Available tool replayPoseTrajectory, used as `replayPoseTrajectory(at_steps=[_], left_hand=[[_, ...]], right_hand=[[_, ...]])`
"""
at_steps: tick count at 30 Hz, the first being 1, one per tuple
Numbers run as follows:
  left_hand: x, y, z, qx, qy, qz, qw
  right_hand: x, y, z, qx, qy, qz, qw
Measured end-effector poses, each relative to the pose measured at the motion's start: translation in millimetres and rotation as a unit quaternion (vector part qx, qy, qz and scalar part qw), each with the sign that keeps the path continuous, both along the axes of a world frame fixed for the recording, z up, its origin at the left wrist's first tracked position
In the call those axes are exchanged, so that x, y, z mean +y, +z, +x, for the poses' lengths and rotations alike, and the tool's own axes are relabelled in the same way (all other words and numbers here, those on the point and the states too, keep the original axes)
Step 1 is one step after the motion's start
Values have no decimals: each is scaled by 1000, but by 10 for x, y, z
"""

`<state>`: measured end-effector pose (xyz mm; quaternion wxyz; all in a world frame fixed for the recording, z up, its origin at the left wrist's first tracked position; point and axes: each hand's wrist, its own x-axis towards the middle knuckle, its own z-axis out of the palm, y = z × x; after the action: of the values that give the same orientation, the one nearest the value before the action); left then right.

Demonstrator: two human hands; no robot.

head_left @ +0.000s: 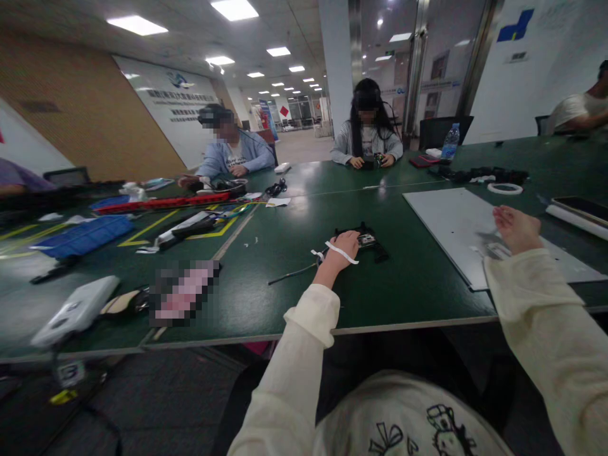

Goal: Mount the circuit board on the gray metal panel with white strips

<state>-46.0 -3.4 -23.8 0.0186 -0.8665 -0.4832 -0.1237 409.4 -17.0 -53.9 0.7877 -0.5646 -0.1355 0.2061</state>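
Note:
My left hand [342,248], with a white strip around its wrist, lies over a black drone frame [380,252] on the green table. Its fingers are closed on the frame, whose arms and a small silvery part show beside them; the rest is hidden under the hand. A thin dark cable or antenna [289,276] sticks out to the left. My right hand [517,229] is raised above a white board [441,221], its fingers curled together; what they hold, if anything, cannot be made out. A small clear packet [496,251] lies on the board just below it.
A phone-like pink item [187,292], blurred out, and a white power bank-like box [78,310] lie to the left. Farther back are a blue tray [85,235] and a red strip [166,202]. A water bottle [450,142] and a white ring [505,189] stand right. Two people sit opposite.

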Motion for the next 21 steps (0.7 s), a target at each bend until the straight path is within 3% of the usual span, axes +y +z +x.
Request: replayPoseTrajectory(at_steps=[3, 9, 13, 17, 21], left_hand=[[-12, 20, 10, 9, 6, -4, 1000], [-17, 40, 14, 14, 4, -7, 1000], [-14, 27, 7, 13, 3, 0, 1000], [-23, 26, 5, 15, 4, 4, 1000], [-43, 59, 11, 16, 8, -3, 1000]], right_hand=[[13, 29, -30, 75, 16, 49, 996], [-31, 100, -69, 86, 21, 90, 992], [-61, 222, -218, 37, 34, 121, 991], [-76, 418, -651, -16, 158, 135, 978], [-118, 698, -1380, -43, 326, 127, 936]])
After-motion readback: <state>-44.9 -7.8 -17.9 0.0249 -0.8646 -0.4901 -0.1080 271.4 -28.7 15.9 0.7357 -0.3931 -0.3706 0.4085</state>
